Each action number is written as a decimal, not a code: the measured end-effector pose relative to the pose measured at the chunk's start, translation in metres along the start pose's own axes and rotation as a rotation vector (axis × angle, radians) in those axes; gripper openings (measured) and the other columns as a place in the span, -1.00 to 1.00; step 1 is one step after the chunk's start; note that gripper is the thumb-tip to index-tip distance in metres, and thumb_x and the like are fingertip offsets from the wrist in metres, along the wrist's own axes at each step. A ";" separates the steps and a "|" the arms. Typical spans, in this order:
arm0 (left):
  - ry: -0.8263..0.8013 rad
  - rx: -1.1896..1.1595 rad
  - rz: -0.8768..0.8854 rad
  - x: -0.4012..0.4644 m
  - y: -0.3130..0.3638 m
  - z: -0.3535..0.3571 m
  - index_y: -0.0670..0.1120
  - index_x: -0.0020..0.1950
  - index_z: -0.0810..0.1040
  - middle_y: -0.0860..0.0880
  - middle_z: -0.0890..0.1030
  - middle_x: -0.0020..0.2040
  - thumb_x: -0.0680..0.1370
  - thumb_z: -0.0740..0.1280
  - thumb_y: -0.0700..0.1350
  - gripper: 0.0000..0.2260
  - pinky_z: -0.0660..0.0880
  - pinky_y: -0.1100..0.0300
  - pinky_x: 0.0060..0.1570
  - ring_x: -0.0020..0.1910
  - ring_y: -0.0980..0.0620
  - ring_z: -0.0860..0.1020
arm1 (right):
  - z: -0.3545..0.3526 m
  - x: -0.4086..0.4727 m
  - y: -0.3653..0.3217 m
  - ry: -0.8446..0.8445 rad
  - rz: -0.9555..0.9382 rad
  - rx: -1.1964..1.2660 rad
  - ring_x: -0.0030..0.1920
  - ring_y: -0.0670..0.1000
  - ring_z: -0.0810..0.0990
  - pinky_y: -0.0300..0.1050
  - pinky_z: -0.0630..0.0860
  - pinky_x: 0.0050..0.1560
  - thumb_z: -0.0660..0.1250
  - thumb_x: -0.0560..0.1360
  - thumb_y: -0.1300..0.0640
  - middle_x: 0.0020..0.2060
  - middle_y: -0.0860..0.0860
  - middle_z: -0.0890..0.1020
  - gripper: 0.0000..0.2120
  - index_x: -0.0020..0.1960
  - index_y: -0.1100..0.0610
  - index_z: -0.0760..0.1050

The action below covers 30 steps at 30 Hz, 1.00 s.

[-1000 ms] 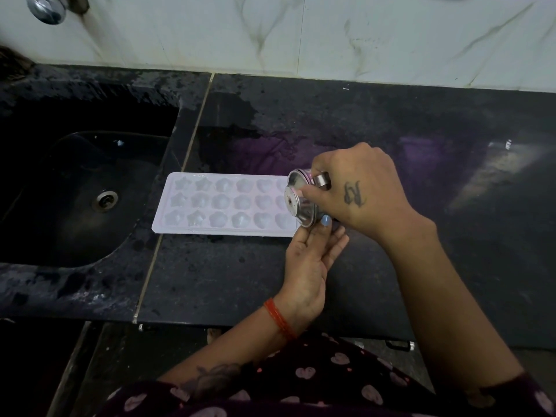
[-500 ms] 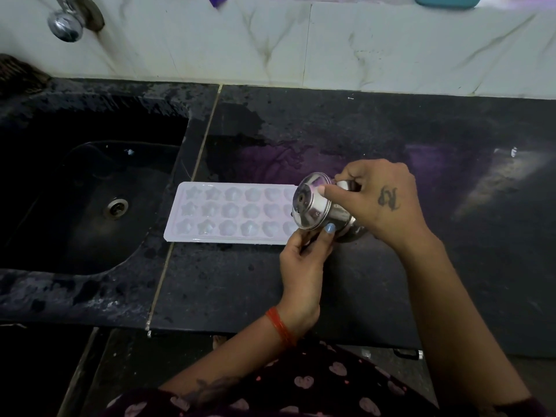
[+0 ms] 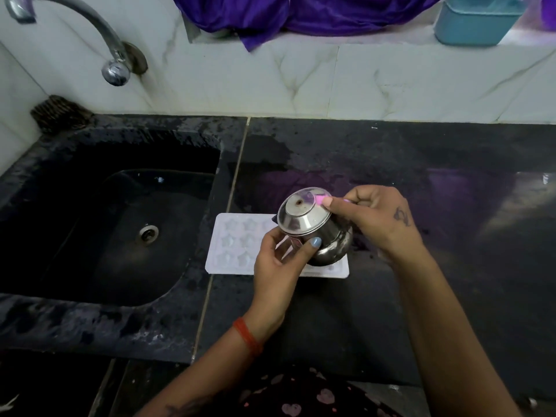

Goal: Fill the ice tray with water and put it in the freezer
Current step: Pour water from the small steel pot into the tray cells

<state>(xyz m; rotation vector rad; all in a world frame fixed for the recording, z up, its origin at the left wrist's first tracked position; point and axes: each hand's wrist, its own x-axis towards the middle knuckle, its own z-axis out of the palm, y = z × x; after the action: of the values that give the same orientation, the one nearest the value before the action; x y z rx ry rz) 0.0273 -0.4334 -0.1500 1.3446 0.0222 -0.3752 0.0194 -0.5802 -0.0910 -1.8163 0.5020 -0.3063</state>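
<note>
A white ice tray [image 3: 231, 245] with star-shaped cells lies flat on the black counter, just right of the sink. Above its right half I hold a small steel pot [image 3: 313, 227] tipped on its side, its mouth toward the left. My right hand [image 3: 376, 218] grips the pot from the right, thumb on its rim. My left hand [image 3: 279, 266] cups it from below, thumb pressed on its belly. The pot and my hands hide the tray's right cells. Whether water lies in the cells I cannot tell.
A deep black sink [image 3: 126, 224] with a drain lies at the left under a curved steel tap [image 3: 114, 67]. The wet black counter [image 3: 421, 182] stretches right. On the marble ledge behind sit purple cloth [image 3: 270, 13] and a teal tub [image 3: 475, 22].
The pot has come back over the tray's right half and tipped less steeply. My left hand has closed up under it. The view has lifted, showing tap and ledge.
</note>
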 end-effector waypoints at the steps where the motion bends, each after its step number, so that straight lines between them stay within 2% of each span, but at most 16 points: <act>1: -0.032 0.022 0.008 0.006 0.006 -0.008 -0.10 0.23 0.49 0.06 0.64 0.08 0.41 0.47 -0.21 -0.59 0.51 0.41 -0.07 0.05 0.23 0.61 | 0.006 0.003 -0.001 -0.005 0.014 0.057 -0.39 0.01 0.53 -0.04 0.51 -0.27 0.55 0.27 0.01 -0.44 0.21 0.58 -0.68 -0.41 0.21 0.53; 6: -0.121 0.133 0.053 0.041 0.036 -0.044 -0.13 0.19 0.50 0.03 0.64 0.07 0.39 0.48 -0.28 -0.60 0.51 0.39 -0.09 -0.01 0.23 0.62 | 0.034 0.022 -0.010 -0.043 0.018 0.166 -0.40 -0.03 0.46 -0.10 0.43 -0.30 0.52 0.31 0.06 -0.49 0.07 0.51 -0.70 -0.45 0.16 0.49; 11: -0.126 0.161 0.095 0.085 0.058 -0.068 -0.16 0.19 0.50 -0.06 0.64 0.09 0.35 0.50 -0.33 -0.56 0.56 0.30 -0.04 0.06 0.08 0.62 | 0.062 0.055 -0.015 -0.074 0.000 0.240 -0.31 0.03 0.48 -0.02 0.45 -0.17 0.50 0.34 0.03 -0.44 0.08 0.52 -0.70 -0.41 0.17 0.50; 14: -0.121 0.185 0.122 0.114 0.069 -0.073 -0.16 0.19 0.49 -0.05 0.63 0.10 0.34 0.51 -0.33 -0.55 0.56 0.28 0.02 0.06 0.09 0.61 | 0.075 0.077 -0.019 -0.076 -0.004 0.279 -0.27 0.05 0.50 0.03 0.48 -0.08 0.47 0.39 0.04 -0.41 0.08 0.55 -0.72 -0.38 0.17 0.52; 18: -0.104 0.244 0.150 0.161 0.077 -0.077 -0.14 0.17 0.50 0.02 0.63 0.03 0.31 0.54 -0.31 -0.52 0.55 0.29 0.00 0.02 0.12 0.61 | 0.091 0.113 -0.020 -0.086 0.031 0.261 -0.21 0.06 0.53 0.08 0.54 0.09 0.39 0.47 0.07 -0.33 0.12 0.56 -0.74 -0.31 0.20 0.50; 21: -0.094 0.279 0.172 0.193 0.081 -0.077 -0.15 0.16 0.50 0.00 0.62 0.03 0.29 0.56 -0.30 -0.51 0.54 0.27 0.05 0.02 0.11 0.59 | 0.100 0.141 -0.019 -0.077 0.055 0.241 -0.19 0.02 0.54 -0.03 0.57 0.01 0.35 0.50 0.08 -0.30 0.10 0.55 -0.74 -0.30 0.18 0.48; 24: -0.099 0.301 0.182 0.222 0.082 -0.075 -0.14 0.16 0.50 0.03 0.60 0.01 0.29 0.56 -0.30 -0.51 0.53 0.38 -0.01 -0.03 0.23 0.57 | 0.109 0.168 -0.019 -0.051 0.089 0.224 -0.25 -0.04 0.52 -0.20 0.54 -0.15 0.35 0.51 0.07 -0.32 0.04 0.53 -0.75 -0.30 0.15 0.46; 30: -0.073 0.301 0.167 0.275 0.070 -0.071 -0.21 0.22 0.49 -0.05 0.62 0.07 0.28 0.57 -0.30 -0.46 0.52 0.36 0.00 0.01 0.12 0.59 | 0.123 0.215 -0.007 -0.013 0.131 0.248 -0.27 0.00 0.48 -0.12 0.50 -0.13 0.32 0.53 0.12 -0.33 0.09 0.51 -0.75 -0.29 0.19 0.43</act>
<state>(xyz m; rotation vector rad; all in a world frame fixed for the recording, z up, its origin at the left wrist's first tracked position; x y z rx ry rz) 0.3194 -0.4231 -0.1637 1.6162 -0.2137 -0.2933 0.2638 -0.5789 -0.1309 -1.5368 0.5470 -0.2549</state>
